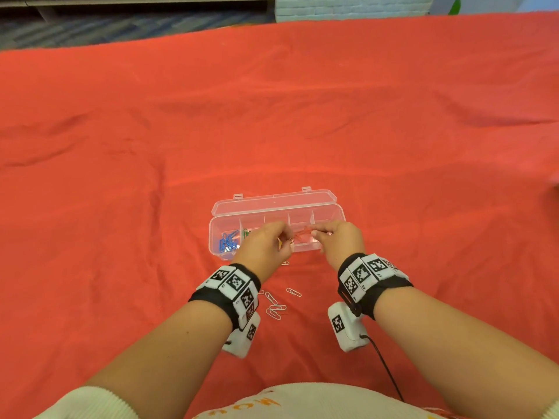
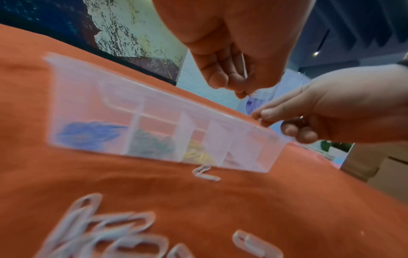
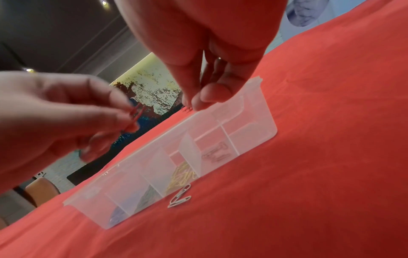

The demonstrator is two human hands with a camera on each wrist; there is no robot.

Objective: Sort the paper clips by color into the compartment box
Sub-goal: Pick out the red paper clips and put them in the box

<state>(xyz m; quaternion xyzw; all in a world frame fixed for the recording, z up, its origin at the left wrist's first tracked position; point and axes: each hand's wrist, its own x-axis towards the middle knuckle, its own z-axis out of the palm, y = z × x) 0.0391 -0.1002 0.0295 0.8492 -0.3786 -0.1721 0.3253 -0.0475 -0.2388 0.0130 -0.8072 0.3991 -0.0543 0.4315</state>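
The clear compartment box (image 1: 328, 225) lies open on the red cloth, its lid folded back. From the left it holds blue clips (image 1: 228, 240), green clips (image 1: 246, 233), yellow clips (image 3: 184, 175) and red clips (image 3: 215, 153); the rightmost compartment looks empty. Both hands hover over the middle of the box. My left hand (image 1: 286, 234) pinches a red paper clip (image 3: 135, 113). My right hand (image 1: 314, 231) pinches thumb to forefinger on a red bit (image 3: 187, 108), close to the left hand. Several white clips (image 1: 275, 308) lie on the cloth by my left wrist.
A white clip pair (image 3: 180, 197) lies against the box's near wall. Red cloth (image 1: 302, 116) covers the whole table, wrinkled but bare beyond the box. A black cable (image 1: 387, 367) runs from the right wrist camera toward my body.
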